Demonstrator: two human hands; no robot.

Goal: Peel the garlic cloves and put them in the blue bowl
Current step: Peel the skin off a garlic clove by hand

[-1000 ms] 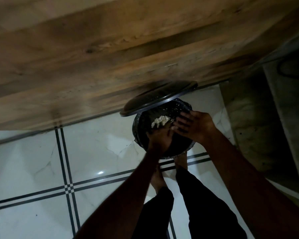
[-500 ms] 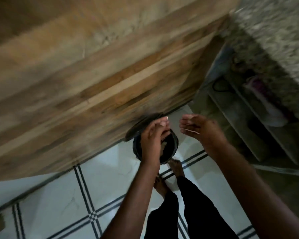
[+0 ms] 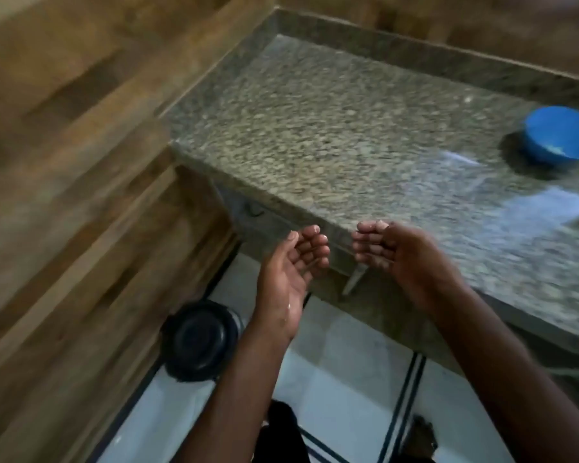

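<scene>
The blue bowl (image 3: 561, 134) stands on the granite counter (image 3: 331, 135) at the far right, with pale bits showing at its inner edge. My left hand (image 3: 291, 272) is raised palm-up in front of the counter's near corner, fingers loosely curled and holding nothing. My right hand (image 3: 395, 259) hovers beside it over the counter edge, fingers also loosely curled and empty. The two hands are a short gap apart. No garlic cloves show outside the bowl.
A black round bin (image 3: 199, 340) with its lid down sits on the white tiled floor (image 3: 345, 379) at lower left, against the wood-panelled wall (image 3: 81, 162). My legs in dark trousers (image 3: 281, 436) are below the hands.
Both hands have come up from the open bin, where pale peelings lay, to counter height. The view has swung up to the counter and bowl, and the bin's lid is now down.
</scene>
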